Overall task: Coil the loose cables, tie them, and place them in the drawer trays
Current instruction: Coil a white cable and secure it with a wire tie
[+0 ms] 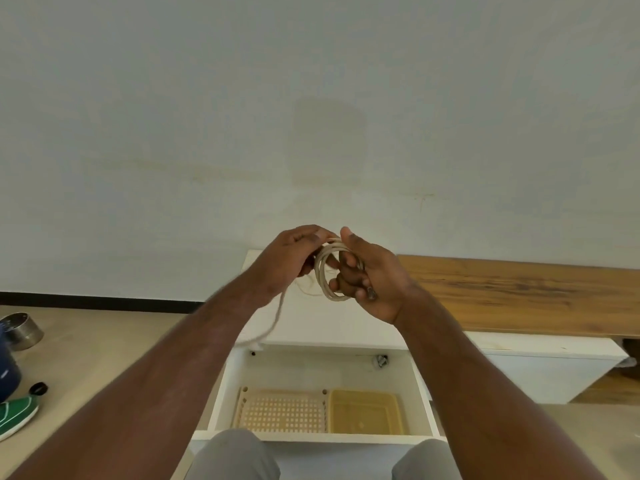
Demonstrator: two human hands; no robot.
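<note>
Gripping cable coil [327,271] above drawer [221,386]

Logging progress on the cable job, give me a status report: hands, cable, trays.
Both hands up: right hand holds the cable coil, left hand feeds it. Tail hangs loose, untied. Slotted tray and yellow tray empty in open drawer. Nothing obstructing.

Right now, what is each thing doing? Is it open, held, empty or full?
Left hand: closed on the cable.
Right hand: closed around the coiled loops.
Cable: partly coiled, loose tail hanging down to the left, not yet tied.
Drawer: pulled open.
Perforated tray: in the drawer, empty.
Yellow tray: beside it, empty.
</note>
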